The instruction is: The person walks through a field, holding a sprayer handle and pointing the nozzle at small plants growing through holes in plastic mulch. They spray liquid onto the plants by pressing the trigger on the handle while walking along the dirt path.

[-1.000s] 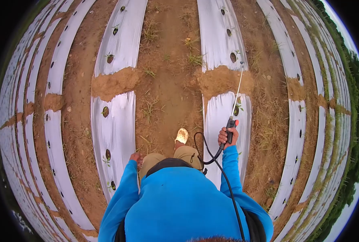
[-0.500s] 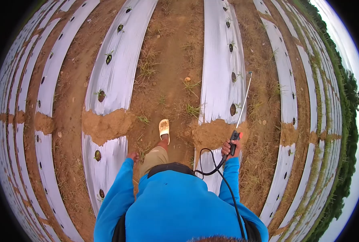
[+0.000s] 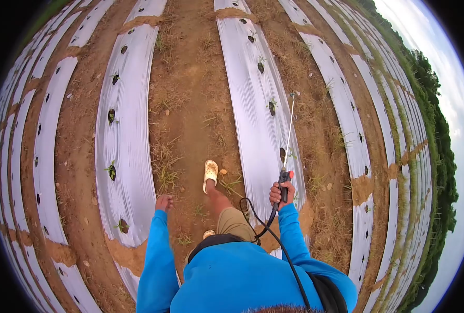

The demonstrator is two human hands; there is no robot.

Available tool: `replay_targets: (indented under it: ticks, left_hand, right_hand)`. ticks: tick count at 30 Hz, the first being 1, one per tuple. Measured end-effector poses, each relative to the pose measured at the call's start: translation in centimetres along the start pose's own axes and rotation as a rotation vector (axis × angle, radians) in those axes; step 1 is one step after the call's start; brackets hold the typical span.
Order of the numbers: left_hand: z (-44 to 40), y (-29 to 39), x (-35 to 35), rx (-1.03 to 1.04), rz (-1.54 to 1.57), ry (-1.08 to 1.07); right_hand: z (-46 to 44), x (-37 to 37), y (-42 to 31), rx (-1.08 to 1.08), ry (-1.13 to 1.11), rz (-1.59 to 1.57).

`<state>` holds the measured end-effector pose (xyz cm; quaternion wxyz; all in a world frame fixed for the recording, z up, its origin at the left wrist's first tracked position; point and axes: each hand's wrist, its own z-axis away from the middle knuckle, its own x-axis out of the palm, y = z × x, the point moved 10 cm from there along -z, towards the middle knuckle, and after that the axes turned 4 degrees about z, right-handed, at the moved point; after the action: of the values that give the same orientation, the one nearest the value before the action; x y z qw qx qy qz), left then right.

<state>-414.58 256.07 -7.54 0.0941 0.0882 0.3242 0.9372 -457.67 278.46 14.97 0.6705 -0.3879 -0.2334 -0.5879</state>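
Observation:
My right hand (image 3: 275, 195) is wrapped round the black handle of a sprayer wand (image 3: 290, 128). The thin metal lance points forward along the right edge of the nearest right-hand plastic-covered bed (image 3: 252, 104), and its tip lies over the soil beside it. Near the handle is a red-orange part; no spray can be made out. From the handle a black hose (image 3: 289, 255) loops back past my waist. My left hand (image 3: 164, 202) hangs at my side with curled fingers and nothing visible in them, near the left bed (image 3: 125, 161).
Small green plants (image 3: 112, 169) grow from round holes in the white plastic. Between the two beds runs a dirt path (image 3: 187, 104) with grass tufts (image 3: 166, 175), where my light-coloured clog (image 3: 210, 172) steps. Bare soil mounds (image 3: 125, 254) cross the beds. Trees line the right side.
I have walked forward along the path, so the beds and soil mounds have slid back towards me. The wand has swung left in view, still in my right hand. My left hand has shifted slightly left.

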Motion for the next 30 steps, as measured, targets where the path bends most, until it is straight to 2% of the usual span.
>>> replay_targets:
  ticks: [2, 6, 8, 12, 14, 15, 17, 19, 22, 23, 24, 26, 27, 29, 30]
  left_hand:
    - [-1.5, 1.9, -1.4, -0.14, -0.072, 0.109]
    - [-2.8, 1.1, -4.4, -0.472, -0.209, 0.234]
    - [-2.1, 4.5, -2.9, -0.508, -0.258, 0.205]
    - [-6.5, 14.0, -0.3, -0.388, -0.302, 0.218]
    - [-10.1, 21.7, 2.8, -0.082, -0.866, 0.054]
    - [-12.1, 24.1, 3.7, -0.092, -0.86, 0.055]
    - [-15.7, 27.3, 3.6, -0.33, -0.464, 0.255]
    - [-22.8, 34.0, 7.2, -0.422, -0.056, 0.242]
    - [-34.5, 36.8, 7.9, -0.408, -0.055, 0.197]
    - [-37.8, 37.6, 8.9, -0.499, 0.013, 0.13]
    - [-41.0, 40.5, 9.7, -0.49, 0.023, 0.118]
    - [-45.1, 44.4, 12.2, -0.614, -0.119, 0.044]
    - [-47.9, 47.7, 14.4, -0.605, -0.103, 0.027]
    - [-53.1, 56.7, 15.6, -0.268, -0.123, 0.055]
    - [-57.0, 59.1, 17.2, -0.245, -0.02, -0.073]
  right_hand:
    - [-5.9, 2.0, -2.3, -0.002, 0.027, -0.005]
    - [-18.3, 7.9, -7.8, 0.007, 0.009, -0.039]
    - [-23.0, 12.1, -11.0, 0.011, -0.033, -0.064]
    - [-30.5, 20.6, -17.4, 0.004, -0.036, -0.05]
    - [-34.3, 23.2, -20.9, -0.005, -0.034, -0.01]
    - [-36.4, 24.3, -22.5, -0.014, -0.029, 0.027]
    - [-40.6, 26.6, -25.5, -0.042, 0.022, 0.059]
    - [-48.2, 30.1, -29.8, -0.052, -0.014, 0.11]
    - [-55.3, 33.7, -33.0, -0.079, 0.049, 0.111]
    - [-57.9, 35.5, -34.5, -0.088, 0.044, 0.131]
    - [-60.3, 37.4, -35.2, -0.053, -0.009, 0.094]
    - [-63.2, 40.1, -36.2, 0.004, -0.061, 0.048]
    - [-64.8, 42.2, -37.5, 0.015, -0.063, 0.051]
    - [-67.4, 45.5, -39.5, 0.047, -0.067, 0.002]
    - [-69.1, 47.1, -40.8, 0.037, -0.066, -0.012]
